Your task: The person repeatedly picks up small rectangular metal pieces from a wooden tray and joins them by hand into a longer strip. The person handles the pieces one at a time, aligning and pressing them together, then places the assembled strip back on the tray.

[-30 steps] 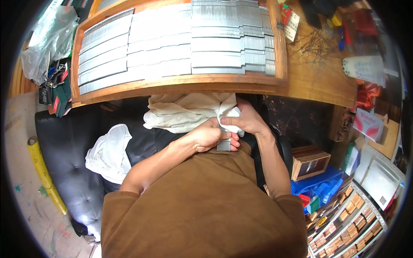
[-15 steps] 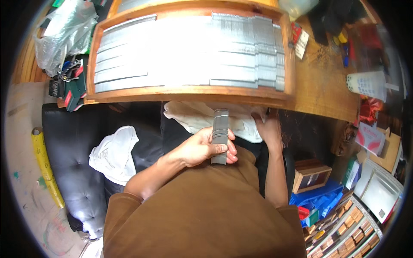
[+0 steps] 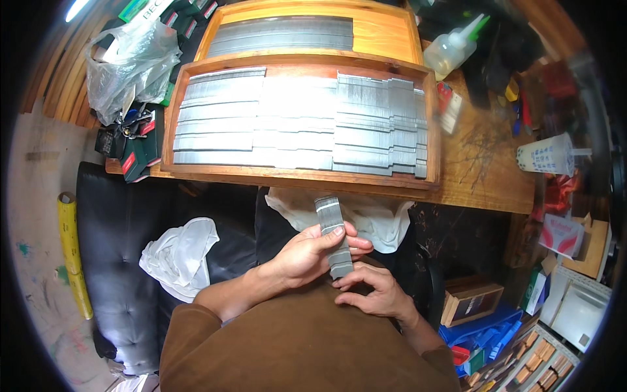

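Largest item: a wooden tray (image 3: 297,178) across the upper centre of the frame, lined with rows of flat grey metal strips (image 3: 307,124) laid side by side, some overlapping at the right. A second wooden tray (image 3: 385,36) lies behind it at the top, partly filled with the same strips. Both rest on a wooden bench (image 3: 483,176).

Centre of frame, below the bench edge: a white cloth (image 3: 382,219) lies over the lap. A second crumpled white cloth (image 3: 176,251) rests on a black padded seat (image 3: 117,261) at lower left.

Item in hand: a narrow grey metal strip block (image 3: 332,235), held upright just below centre. The left hand (image 3: 304,255) wraps its middle, thumb across the front face, fingers closed behind. The right hand (image 3: 372,294) pinches the lower end, fingers curled onto it.

Handling assessment: the block looks like thin bonded metal pieces, stiff along its length, likely liable to break apart if bent. Smooth faces suggest slip risk. Weight appears modest. It is best held across the broad faces near mid-length, with the lower end supported, as at present.
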The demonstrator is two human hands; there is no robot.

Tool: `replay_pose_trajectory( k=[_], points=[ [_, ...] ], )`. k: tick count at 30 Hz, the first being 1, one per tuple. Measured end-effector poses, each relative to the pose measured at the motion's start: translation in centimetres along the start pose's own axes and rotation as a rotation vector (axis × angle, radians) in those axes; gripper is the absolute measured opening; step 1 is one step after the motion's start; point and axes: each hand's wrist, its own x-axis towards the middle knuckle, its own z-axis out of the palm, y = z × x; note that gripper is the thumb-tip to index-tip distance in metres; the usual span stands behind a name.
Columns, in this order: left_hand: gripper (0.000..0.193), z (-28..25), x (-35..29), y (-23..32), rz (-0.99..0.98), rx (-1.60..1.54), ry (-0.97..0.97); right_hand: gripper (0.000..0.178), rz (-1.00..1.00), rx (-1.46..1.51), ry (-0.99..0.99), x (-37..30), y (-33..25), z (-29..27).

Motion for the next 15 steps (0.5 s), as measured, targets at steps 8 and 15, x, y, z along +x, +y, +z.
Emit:
replay_pose_trajectory(
  k=[8,15],
  points=[
    [0.036,-0.4,0.4,0.8,-0.083,0.127,-0.127,0.022,-0.143,-0.088,0.199,0.4,1.2,2.9],
    [0.037,-0.9,0.9,4.8,-0.057,0.611,0.072,0.022,-0.062,0.076,0.21,0.4,1.9,4.3]
  ],
)
